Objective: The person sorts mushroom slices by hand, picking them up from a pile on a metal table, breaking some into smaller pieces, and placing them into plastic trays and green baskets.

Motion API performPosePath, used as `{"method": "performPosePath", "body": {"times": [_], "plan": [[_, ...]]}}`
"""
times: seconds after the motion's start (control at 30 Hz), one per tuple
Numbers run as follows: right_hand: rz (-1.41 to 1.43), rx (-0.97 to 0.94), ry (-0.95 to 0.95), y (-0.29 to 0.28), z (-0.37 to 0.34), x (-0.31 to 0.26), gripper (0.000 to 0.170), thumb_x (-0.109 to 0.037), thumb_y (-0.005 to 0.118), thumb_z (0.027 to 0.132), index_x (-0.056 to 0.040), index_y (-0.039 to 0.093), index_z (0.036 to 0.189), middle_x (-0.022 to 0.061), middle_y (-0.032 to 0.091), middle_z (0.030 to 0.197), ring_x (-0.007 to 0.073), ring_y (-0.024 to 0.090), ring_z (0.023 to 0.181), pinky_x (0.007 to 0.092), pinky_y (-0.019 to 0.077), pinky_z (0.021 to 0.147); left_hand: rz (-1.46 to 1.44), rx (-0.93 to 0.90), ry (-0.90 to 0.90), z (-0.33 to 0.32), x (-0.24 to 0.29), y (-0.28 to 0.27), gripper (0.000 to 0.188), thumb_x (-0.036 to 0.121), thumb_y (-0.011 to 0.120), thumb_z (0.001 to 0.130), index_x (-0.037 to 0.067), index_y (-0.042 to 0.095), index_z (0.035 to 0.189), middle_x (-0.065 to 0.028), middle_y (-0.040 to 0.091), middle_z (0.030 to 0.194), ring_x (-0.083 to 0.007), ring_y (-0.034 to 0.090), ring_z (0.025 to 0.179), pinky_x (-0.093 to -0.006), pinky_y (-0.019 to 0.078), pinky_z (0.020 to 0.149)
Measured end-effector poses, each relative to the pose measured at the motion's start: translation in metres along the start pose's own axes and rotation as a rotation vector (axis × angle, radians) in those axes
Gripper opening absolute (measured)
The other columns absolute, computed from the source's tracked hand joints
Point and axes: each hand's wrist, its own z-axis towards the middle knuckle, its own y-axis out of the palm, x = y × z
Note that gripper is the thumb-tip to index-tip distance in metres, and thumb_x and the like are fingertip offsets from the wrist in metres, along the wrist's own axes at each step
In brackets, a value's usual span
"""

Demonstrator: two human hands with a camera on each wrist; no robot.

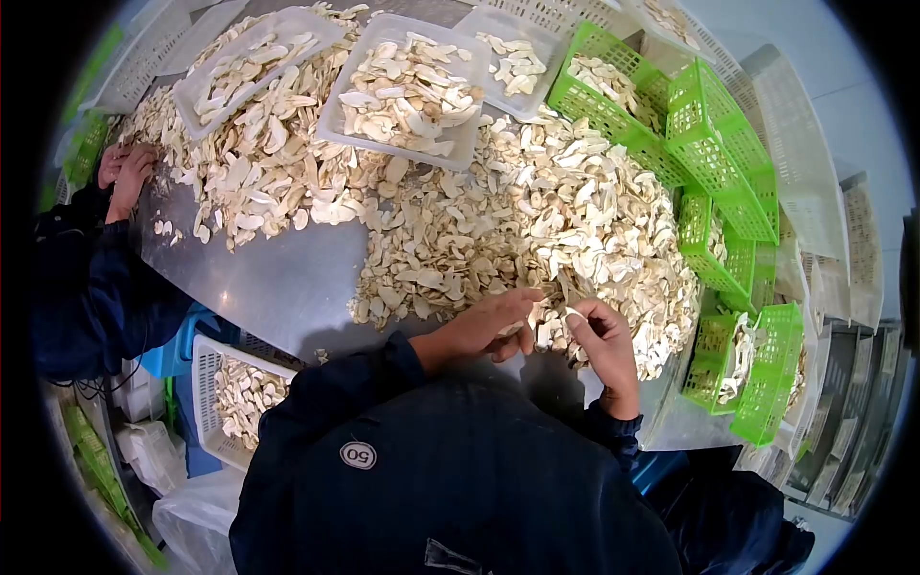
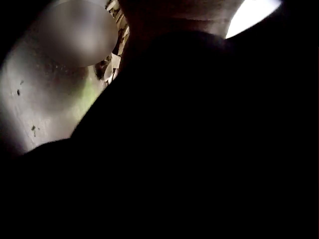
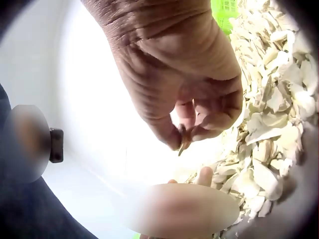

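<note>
In the head view, a wide heap of dried, pale mushroom slices (image 1: 441, 240) spreads over the metal table (image 1: 278, 278). My right hand (image 1: 606, 350) is at the heap's near edge, pinching a thin slice (image 3: 183, 139) between thumb and fingertips; the right wrist view shows it edge-on and brownish. Facing it, my left hand (image 1: 479, 326) reaches over the near edge with fingers extended and loosely bent. A pale patch shows between its thumb and fingers, and I cannot tell whether it is a held slice. The left wrist view is mostly dark.
Clear plastic trays (image 1: 331, 105) of slices sit on the heap's far side. Green baskets (image 1: 719, 144) line the right edge. A white crate (image 1: 216, 383) of slices stands below the table at left. Another person's hands (image 1: 125, 177) work at the far left.
</note>
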Motion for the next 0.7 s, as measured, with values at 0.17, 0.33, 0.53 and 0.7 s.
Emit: {"method": "performPosePath", "body": {"times": [0.17,0.33,0.53,0.7], "plan": [[-0.284,0.043,-0.154,0.005,0.014,-0.013,0.011,-0.011,0.068,0.091,0.0002,0.068,0.093,0.0001,0.062,0.075,0.0064,0.054,0.071,0.0222,0.0441,0.064,-0.004,-0.053,-0.184,-0.006,0.014,0.014,0.04,0.038,0.038,0.105,0.007,0.056,0.122,-0.0103,0.067,0.1,-0.0114,0.059,0.063,-0.0221,0.0421,0.049],[-0.811,0.331,-0.171,-0.003,0.044,0.002,0.012,-0.013,0.07,0.087,-0.0016,0.065,0.089,0.0042,0.059,0.067,0.0119,0.055,0.06,0.0275,0.0449,0.057,0.146,-0.185,-0.163,0.005,-0.003,-0.004,0.025,0.03,0.047,0.103,0.009,0.057,0.093,-0.0031,0.059,0.086,-0.0081,0.056,0.071,-0.0208,0.0404,0.052],[-0.604,-0.028,-0.31,0.002,0.048,-0.029,0.015,-0.009,0.069,0.086,-0.0026,0.067,0.099,0.0113,0.061,0.073,0.0202,0.057,0.062,0.0292,0.0455,0.06,0.074,-0.267,-0.187,0.004,-0.005,-0.008,0.024,0.028,0.049,0.102,0.012,0.052,0.085,0.0051,0.043,0.067,-0.0042,0.033,0.053,-0.0214,0.0242,0.045],[-0.95,0.119,-0.658,0.014,0.101,-0.044,0.028,0.0,0.062,0.081,-0.0055,0.068,0.107,0.0124,0.06,0.084,0.0287,0.059,0.076,0.0372,0.0491,0.066,0.075,-0.214,-0.2,-0.001,0.004,-0.002,0.023,0.029,0.05,0.102,0.014,0.052,0.086,0.0087,0.035,0.062,-0.0028,0.026,0.051,-0.0212,0.0196,0.044]]}}
